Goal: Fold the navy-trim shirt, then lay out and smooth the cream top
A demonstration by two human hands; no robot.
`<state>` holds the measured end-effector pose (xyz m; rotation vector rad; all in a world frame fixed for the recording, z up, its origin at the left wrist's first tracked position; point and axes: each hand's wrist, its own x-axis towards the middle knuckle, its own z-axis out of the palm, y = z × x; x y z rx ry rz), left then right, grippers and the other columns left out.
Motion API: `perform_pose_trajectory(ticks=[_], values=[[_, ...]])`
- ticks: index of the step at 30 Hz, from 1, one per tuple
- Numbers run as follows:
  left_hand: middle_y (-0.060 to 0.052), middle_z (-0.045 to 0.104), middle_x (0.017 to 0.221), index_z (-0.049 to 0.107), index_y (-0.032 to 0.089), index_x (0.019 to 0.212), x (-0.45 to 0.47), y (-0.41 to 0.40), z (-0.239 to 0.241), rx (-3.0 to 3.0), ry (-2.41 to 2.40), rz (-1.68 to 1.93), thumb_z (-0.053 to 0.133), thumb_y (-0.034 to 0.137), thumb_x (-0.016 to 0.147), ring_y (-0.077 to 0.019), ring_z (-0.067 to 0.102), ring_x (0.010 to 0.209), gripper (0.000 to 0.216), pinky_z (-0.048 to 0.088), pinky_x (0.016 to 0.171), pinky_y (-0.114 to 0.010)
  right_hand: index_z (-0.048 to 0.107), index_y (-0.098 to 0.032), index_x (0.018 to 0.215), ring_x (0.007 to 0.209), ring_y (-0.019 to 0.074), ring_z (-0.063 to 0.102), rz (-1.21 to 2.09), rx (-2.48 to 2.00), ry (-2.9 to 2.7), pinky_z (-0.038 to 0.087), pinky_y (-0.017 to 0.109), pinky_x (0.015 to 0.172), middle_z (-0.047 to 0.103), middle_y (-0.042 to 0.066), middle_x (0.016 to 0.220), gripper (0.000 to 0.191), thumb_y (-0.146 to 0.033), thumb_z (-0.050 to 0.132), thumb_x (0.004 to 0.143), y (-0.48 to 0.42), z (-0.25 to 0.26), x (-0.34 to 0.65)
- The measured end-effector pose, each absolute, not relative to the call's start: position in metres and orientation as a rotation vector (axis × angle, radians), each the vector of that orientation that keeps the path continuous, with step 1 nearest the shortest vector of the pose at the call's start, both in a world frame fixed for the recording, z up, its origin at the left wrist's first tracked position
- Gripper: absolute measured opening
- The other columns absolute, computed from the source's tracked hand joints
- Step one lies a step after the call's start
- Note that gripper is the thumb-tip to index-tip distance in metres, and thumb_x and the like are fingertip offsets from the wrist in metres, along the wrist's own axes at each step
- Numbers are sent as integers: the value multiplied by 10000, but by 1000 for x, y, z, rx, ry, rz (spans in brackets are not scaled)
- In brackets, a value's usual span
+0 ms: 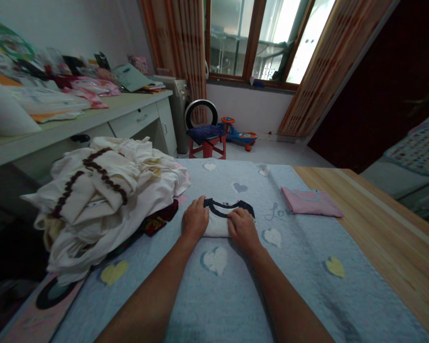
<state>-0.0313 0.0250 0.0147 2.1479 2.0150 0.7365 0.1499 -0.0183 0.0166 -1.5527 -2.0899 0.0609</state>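
A folded white shirt [216, 229] with a dark navy neckband lies on the blue cloth in front of me, its collar on the far side. My left hand [196, 218] grips the shirt's left edge, its fingers curled at the dark trim. On the right part, my right hand [243, 228] has its fingers bent over the fabric just below the collar. The undersides of both hands are hidden. Off to the right, a folded pink garment [311, 202] with a light blue neckline rests partly on the cloth and partly on bare wood.
A large heap of cream clothes [143, 186] with brown ruffles sits at the left, a dark red patterned fabric [160, 220] under its edge. The blue cloth [214, 300] covers most of the wooden table [389, 238]. Beyond stand a red stool [207, 148] and a cluttered desk [128, 112].
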Motion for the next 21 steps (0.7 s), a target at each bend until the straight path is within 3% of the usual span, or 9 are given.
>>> perform_pose_trajectory(ticks=[4,8,21], values=[[-126,580,1185,573,189,1147,-27,17,25,2292,2016,866,569,220,885,-292,534,1091,265,430,927,-417,663,-170,1026,1062,238,525,-1,-1613,-1957,398,373,979,621,101,1094,225,-151,504,868,-15,11,155],[-83,613,1028,596,211,980,-15,6,25,2498,1735,728,547,229,906,-256,553,1008,91,428,910,-400,649,-167,1085,1124,239,528,-23,-1633,-1965,345,404,1077,633,108,1144,268,-156,484,874,-12,7,158],[-93,605,1222,575,185,1172,-8,4,7,2539,1564,723,530,215,913,-243,542,1175,265,401,1051,-393,564,-162,1292,1352,233,423,-9,-1781,-2102,274,436,1138,526,106,1428,380,-199,448,931,-11,5,156]])
